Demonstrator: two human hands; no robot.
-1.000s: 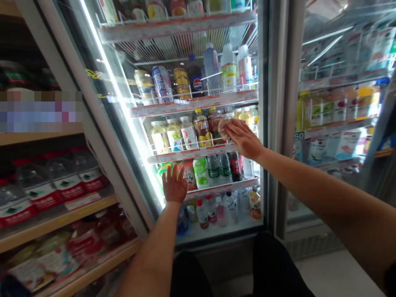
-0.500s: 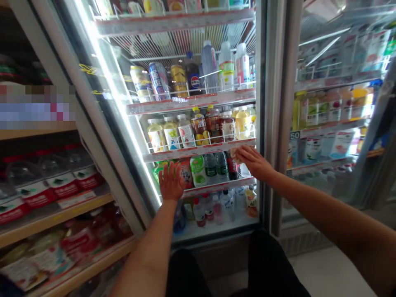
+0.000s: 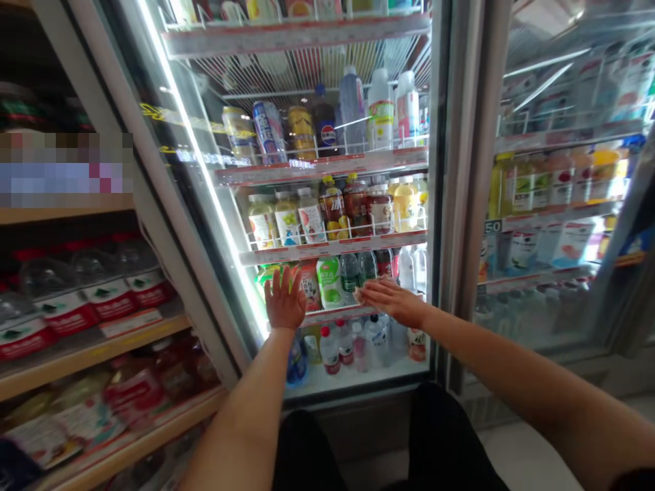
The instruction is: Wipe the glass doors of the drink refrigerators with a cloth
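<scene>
Left hand (image 3: 285, 300) splayed, right hand (image 3: 393, 300) angled inward

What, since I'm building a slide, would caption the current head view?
Left hand spread at a fridge door, right hand flat over a cloth, drinks shelved behind.

A pale, crumpled cloth (image 3: 359, 294), mostly covered, lies against the clear glass door (image 3: 313, 254).

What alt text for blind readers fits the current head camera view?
A bare right hand holds a pale, crumpled cloth at a lit, glass-fronted drinks fridge; the bare left hand is spread open. Colourful bottles and cans line its shelves.
</scene>
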